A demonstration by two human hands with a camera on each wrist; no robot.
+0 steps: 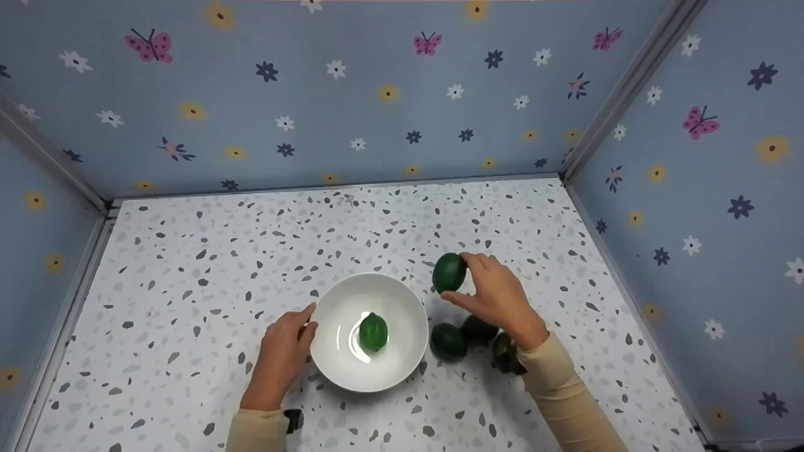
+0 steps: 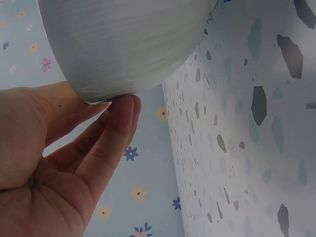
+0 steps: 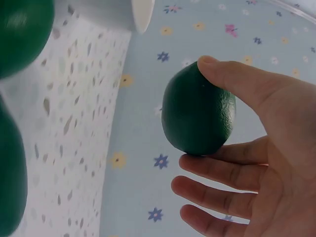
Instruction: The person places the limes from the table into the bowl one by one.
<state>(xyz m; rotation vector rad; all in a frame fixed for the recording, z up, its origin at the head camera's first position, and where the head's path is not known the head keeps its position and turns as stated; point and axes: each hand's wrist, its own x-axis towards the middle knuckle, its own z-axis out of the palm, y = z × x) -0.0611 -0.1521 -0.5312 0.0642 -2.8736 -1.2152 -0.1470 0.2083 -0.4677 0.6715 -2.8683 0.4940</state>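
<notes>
In the head view, my right hand point(image 1: 499, 295) holds a smooth, dark green oval fruit point(image 1: 450, 273) between thumb and fingers. The right wrist view shows the thumb on one end of this fruit point(image 3: 197, 111) and a fingertip under the other, with the remaining fingers spread. My left hand point(image 1: 284, 351) grips the left rim of a white bowl point(image 1: 402, 320). Up close in the left wrist view, thumb and fingertips pinch the bowl's rim point(image 2: 123, 49). Inside the bowl lies a brighter green, lime-like fruit point(image 1: 374, 333).
Right of the bowl, a dark green fruit point(image 1: 448, 342) sits beside another dark one point(image 1: 479, 328). A darker fruit with a brown leafy cap point(image 1: 504, 353) lies by the right wrist, partly hidden. Patterned blue walls point(image 1: 377, 94) border the speckled table point(image 1: 188, 282).
</notes>
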